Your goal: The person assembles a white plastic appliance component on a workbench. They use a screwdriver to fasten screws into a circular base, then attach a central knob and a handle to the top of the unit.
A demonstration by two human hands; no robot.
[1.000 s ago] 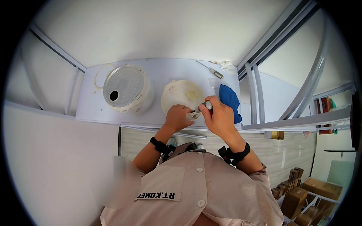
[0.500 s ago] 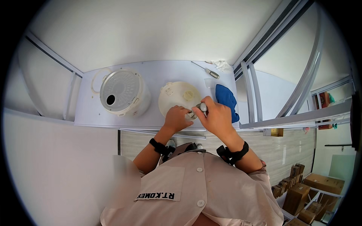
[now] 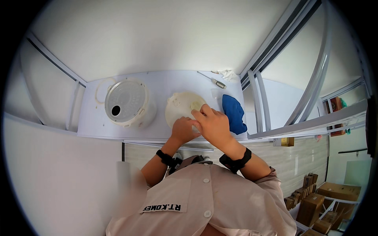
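Note:
A round cream plastic cover [image 3: 179, 105] lies on the white table. My left hand [image 3: 184, 129] is closed at its near edge, fingertips bent inward; whatever they pinch is hidden. My right hand [image 3: 214, 126] reaches over the cover's near right side, thumb touching or very close to my left fingers. Its fingers are curled, and what they hold, if anything, is covered by the hand. Beyond the fingers shows a pale yellow round part [image 3: 195, 105] on the cover. Left of it stands a white cylindrical appliance body [image 3: 147, 106] with a grey metal face and one black hole.
A screwdriver [image 3: 218, 83] lies at the back right, near crumpled white tissue [image 3: 228, 74]. A blue cloth bundle [image 3: 233, 114] sits right of my right hand. A cream ring [image 3: 101, 92] lies behind the appliance body. Metal frame posts [image 3: 256, 102] rise at the table's right end.
The grey handle seen in my right hand earlier no longer shows. My right hand has shifted left and turned over the cover, closer to my left. The view has tilted slightly.

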